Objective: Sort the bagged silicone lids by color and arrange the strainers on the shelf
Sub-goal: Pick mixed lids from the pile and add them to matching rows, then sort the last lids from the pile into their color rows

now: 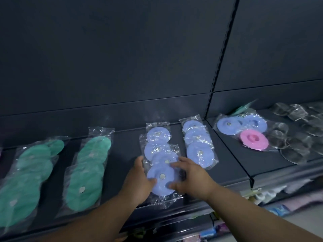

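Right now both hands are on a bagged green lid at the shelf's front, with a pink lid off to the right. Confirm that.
Not green. The head view shows the left hand and right hand on a bagged blue lid; the green lids lie further left. The pink lid is off to the right, as said.

The person's arms are bare: the left forearm point(97, 219) is seen at about 7 o'clock and the right forearm point(253, 212) at about 5 o'clock, and both are uncovered as far as the frame edge. The left hand point(139, 180) and the right hand point(190, 177), near 6 o'clock, are bare as well. Their fingers look a little blurred.
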